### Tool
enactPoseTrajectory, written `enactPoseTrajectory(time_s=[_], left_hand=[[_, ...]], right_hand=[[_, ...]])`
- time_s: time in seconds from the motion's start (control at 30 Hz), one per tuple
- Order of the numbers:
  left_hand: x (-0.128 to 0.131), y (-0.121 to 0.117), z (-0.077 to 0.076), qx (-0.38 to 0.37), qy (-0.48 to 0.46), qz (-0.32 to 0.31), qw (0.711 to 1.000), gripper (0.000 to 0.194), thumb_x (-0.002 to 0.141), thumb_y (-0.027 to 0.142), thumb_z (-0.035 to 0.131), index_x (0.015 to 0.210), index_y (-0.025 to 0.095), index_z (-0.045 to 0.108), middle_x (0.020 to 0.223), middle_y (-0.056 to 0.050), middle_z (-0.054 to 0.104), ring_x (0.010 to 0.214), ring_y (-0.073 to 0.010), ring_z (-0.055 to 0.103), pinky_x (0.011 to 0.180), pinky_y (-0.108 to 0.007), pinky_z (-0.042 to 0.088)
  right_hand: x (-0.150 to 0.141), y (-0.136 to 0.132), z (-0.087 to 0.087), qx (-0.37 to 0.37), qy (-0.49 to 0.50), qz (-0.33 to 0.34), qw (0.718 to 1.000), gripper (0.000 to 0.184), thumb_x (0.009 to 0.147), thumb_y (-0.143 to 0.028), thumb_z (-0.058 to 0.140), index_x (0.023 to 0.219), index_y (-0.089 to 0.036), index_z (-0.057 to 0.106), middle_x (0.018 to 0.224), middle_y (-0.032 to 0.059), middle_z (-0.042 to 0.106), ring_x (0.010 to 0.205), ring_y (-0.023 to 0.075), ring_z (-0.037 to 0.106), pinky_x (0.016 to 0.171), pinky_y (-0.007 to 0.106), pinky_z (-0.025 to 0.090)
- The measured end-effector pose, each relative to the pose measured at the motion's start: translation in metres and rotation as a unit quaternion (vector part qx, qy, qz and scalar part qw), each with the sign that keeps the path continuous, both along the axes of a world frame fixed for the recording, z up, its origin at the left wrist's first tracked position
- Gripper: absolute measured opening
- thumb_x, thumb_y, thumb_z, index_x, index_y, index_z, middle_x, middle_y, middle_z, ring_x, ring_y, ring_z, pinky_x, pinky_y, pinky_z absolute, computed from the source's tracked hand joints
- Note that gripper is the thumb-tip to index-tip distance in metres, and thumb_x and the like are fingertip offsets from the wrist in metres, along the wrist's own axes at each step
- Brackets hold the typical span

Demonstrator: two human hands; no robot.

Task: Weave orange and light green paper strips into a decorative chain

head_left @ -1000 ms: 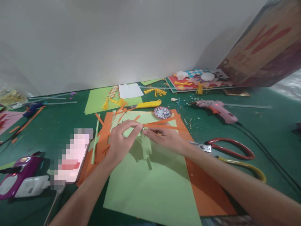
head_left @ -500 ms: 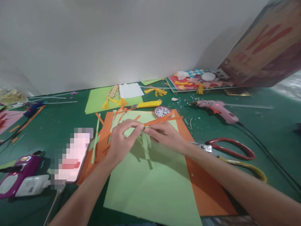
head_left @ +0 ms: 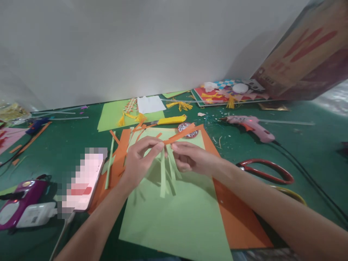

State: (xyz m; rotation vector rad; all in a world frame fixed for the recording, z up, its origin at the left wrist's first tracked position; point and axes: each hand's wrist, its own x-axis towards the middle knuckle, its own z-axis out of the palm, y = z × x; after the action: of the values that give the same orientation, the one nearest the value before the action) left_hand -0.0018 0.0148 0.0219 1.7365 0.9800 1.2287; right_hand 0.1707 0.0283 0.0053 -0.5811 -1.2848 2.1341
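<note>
My left hand [head_left: 145,156] pinches a small bundle of paper strips between thumb and fingers, above the light green sheet. From the pinch, orange paper strips [head_left: 181,133] stick out up and to the right, while pale green paper strips [head_left: 163,177] hang down over the sheet. Just right of it, my right hand [head_left: 191,156] is closed, with its thumb and forefinger at the same strips; the fingers partly hide where they touch. The light green paper sheet [head_left: 174,224] lies beneath both hands, on top of an orange sheet [head_left: 239,221].
Beyond the hands lie a yellow cutter knife [head_left: 172,119] and a round patterned dish [head_left: 193,134]. To the right are a pink glue gun [head_left: 251,127] with a cord and red-handled scissors [head_left: 269,170]. A phone [head_left: 87,185] and a purple charger [head_left: 24,199] lie left.
My right fingers have shifted slightly right and curled. The orange strips now angle more steeply upward, and the green strips hang more spread out and lower.
</note>
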Motion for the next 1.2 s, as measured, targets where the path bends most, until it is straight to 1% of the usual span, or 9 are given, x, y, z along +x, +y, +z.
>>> enactPoseTrajectory(time_s=[0.13, 0.37, 0.47, 0.57, 0.63, 0.73, 0.87, 1.03, 1.2], left_hand=[[0.0010, -0.0009, 0.0004, 0.003, -0.003, -0.004, 1.000, 0.021, 0.085, 0.025, 0.056, 0.067, 0.020, 0.064, 0.066, -0.001, 0.065, 0.075, -0.0146, 0.060, 0.075, -0.028, 0.046], [0.0010, -0.0011, 0.0007, 0.011, 0.014, 0.001, 1.000, 0.020, 0.085, 0.024, 0.056, 0.067, 0.020, 0.063, 0.069, -0.001, 0.065, 0.075, -0.0145, 0.060, 0.073, -0.028, 0.048], [0.0001, -0.0005, -0.0006, 0.014, 0.021, 0.006, 1.000, 0.021, 0.086, 0.025, 0.056, 0.066, 0.020, 0.063, 0.071, -0.001, 0.064, 0.074, -0.0141, 0.060, 0.072, -0.027, 0.048], [-0.0001, -0.0005, -0.0016, 0.020, 0.031, 0.015, 0.999, 0.020, 0.086, 0.024, 0.056, 0.067, 0.020, 0.062, 0.071, -0.001, 0.064, 0.074, -0.0137, 0.060, 0.073, -0.027, 0.047], [0.0003, -0.0007, -0.0020, 0.024, 0.041, 0.033, 0.998, 0.018, 0.085, 0.023, 0.056, 0.068, 0.020, 0.062, 0.074, -0.001, 0.065, 0.074, -0.0138, 0.060, 0.073, -0.028, 0.047], [0.0008, -0.0012, -0.0027, 0.028, 0.057, 0.059, 0.996, 0.017, 0.085, 0.024, 0.056, 0.069, 0.020, 0.062, 0.077, -0.001, 0.066, 0.075, -0.0142, 0.060, 0.074, -0.028, 0.048], [0.0007, -0.0014, -0.0036, 0.028, 0.068, 0.065, 0.995, 0.015, 0.084, 0.025, 0.057, 0.071, 0.020, 0.062, 0.078, -0.001, 0.066, 0.075, -0.0139, 0.060, 0.073, -0.027, 0.047], [0.0015, -0.0014, -0.0038, 0.037, 0.071, 0.071, 0.994, 0.015, 0.084, 0.027, 0.058, 0.071, 0.021, 0.062, 0.078, -0.001, 0.067, 0.076, -0.0144, 0.060, 0.073, -0.028, 0.047], [0.0031, -0.0021, -0.0039, 0.032, 0.064, 0.077, 0.994, 0.015, 0.083, 0.027, 0.058, 0.070, 0.021, 0.062, 0.077, -0.001, 0.067, 0.076, -0.0150, 0.061, 0.072, -0.028, 0.048]], right_hand=[[0.0015, -0.0005, 0.0001, -0.004, 0.000, 0.006, 1.000, 0.034, 0.081, -0.048, 0.059, 0.074, -0.016, 0.051, 0.040, -0.0110, 0.034, 0.036, 0.0030, 0.020, 0.038, 0.018, 0.016], [0.0015, -0.0006, 0.0027, 0.007, -0.014, -0.014, 1.000, 0.034, 0.079, -0.047, 0.062, 0.073, -0.015, 0.053, 0.040, -0.0121, 0.030, 0.037, 0.0027, 0.018, 0.038, 0.020, 0.014], [0.0010, 0.0004, 0.0026, 0.030, -0.030, -0.033, 0.999, 0.032, 0.079, -0.045, 0.062, 0.074, -0.014, 0.056, 0.040, -0.0121, 0.028, 0.037, 0.0029, 0.017, 0.039, 0.021, 0.013], [-0.0001, 0.0007, 0.0023, 0.079, -0.071, -0.076, 0.991, 0.031, 0.080, -0.044, 0.060, 0.070, -0.015, 0.056, 0.042, -0.0113, 0.026, 0.039, 0.0035, 0.017, 0.040, 0.023, 0.012], [-0.0013, -0.0001, 0.0027, 0.127, -0.106, -0.117, 0.979, 0.034, 0.080, -0.043, 0.058, 0.061, -0.017, 0.049, 0.044, -0.0101, 0.026, 0.040, 0.0038, 0.018, 0.040, 0.023, 0.013], [-0.0033, -0.0023, 0.0043, 0.218, -0.166, -0.174, 0.946, 0.040, 0.082, -0.041, 0.055, 0.053, -0.018, 0.039, 0.048, -0.0083, 0.026, 0.043, 0.0042, 0.021, 0.042, 0.024, 0.015], [-0.0049, -0.0043, 0.0050, 0.311, -0.216, -0.214, 0.901, 0.035, 0.083, -0.036, 0.052, 0.055, -0.017, 0.041, 0.052, -0.0069, 0.027, 0.046, 0.0052, 0.022, 0.043, 0.023, 0.018], [-0.0052, -0.0045, 0.0031, 0.349, -0.237, -0.229, 0.877, 0.040, 0.085, -0.035, 0.049, 0.053, -0.019, 0.032, 0.053, -0.0059, 0.022, 0.048, 0.0063, 0.019, 0.044, 0.024, 0.017], [-0.0058, -0.0045, 0.0013, 0.358, -0.250, -0.233, 0.869, 0.039, 0.086, -0.037, 0.048, 0.054, -0.019, 0.034, 0.053, -0.0047, 0.025, 0.050, 0.0077, 0.022, 0.046, 0.025, 0.019]])
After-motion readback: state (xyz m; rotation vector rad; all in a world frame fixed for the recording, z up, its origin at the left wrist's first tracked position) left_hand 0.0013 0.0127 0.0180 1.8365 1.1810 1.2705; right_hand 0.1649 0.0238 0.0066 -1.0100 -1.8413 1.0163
